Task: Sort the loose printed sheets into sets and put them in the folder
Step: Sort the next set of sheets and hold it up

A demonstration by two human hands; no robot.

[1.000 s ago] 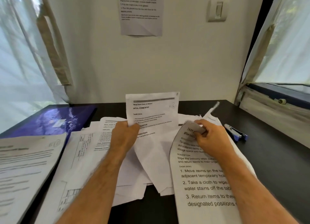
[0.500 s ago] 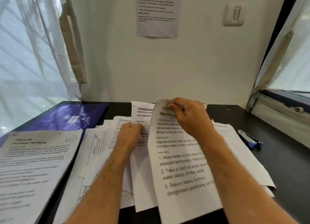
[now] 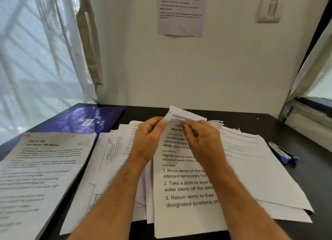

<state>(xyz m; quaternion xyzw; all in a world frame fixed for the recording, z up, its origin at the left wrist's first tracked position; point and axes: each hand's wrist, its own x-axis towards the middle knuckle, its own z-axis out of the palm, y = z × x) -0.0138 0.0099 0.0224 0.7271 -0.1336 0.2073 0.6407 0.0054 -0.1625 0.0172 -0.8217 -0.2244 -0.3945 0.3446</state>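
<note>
printed sheet [image 3: 186, 186]: long axis toward wall | left hand [image 3: 149, 137], right hand [image 3: 203, 141]: fingers apparently pinching its far edge

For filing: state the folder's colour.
Glossy purple-blue folder, back left on the table, head view.

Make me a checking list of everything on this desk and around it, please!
Surface: dark table, mostly under paper.
Job's things: purple folder at far left; loose sheets spread around; "Wipe balcony" sheet on top.
Clutter: blue stapler at right.
Grippers: left hand and right hand both pinch that sheet's top edge.
Cables: nothing seen.
Surroundings: wall notice, light switch, curtain.
</note>
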